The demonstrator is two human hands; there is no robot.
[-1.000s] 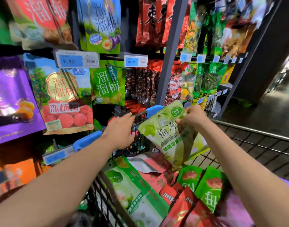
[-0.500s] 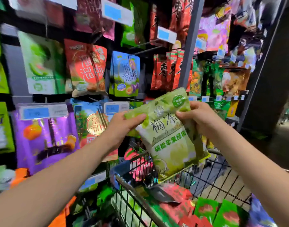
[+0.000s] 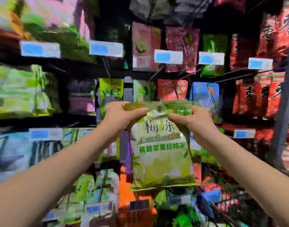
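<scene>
Snack bag (image 3: 160, 158) hung in mid-air at the centre of the view, in front of a store rack (image 3: 107, 72) and held by its top edge between two hands. It was a flat, pillow-shaped pouch of glossy plastic film, yellow-green overall. A pale patch in its upper half carried two big dark characters, and a line of green characters ran across the middle. Leaf shapes showed near the lower corners. The top seam was a flat strip, smeared by blur, and the film below it was crumpled where the thumbs pressed in. The bottom seam was straight and hung free.

Its long axis ran up and down, top seam uppermost, and the printed face pointed toward the camera. The characters read upright.

The left hand (image 3: 122, 117) gripped the top left corner, thumb across the front and fingers curled behind. The right hand (image 3: 194, 122) pinched the top right part in the same way, its thumb lying on the front near the middle. Both bare forearms reached in from the lower corners.

Behind the pouch, other packets hung on thin dark metal pegs (image 3: 230, 80). There were red bags (image 3: 258, 94) at the right and a blue bag (image 3: 204, 94) just behind the right hand. White price tags (image 3: 168, 56) with blue patches sat at the peg ends. Most of the rack was too blurred to read.
</scene>
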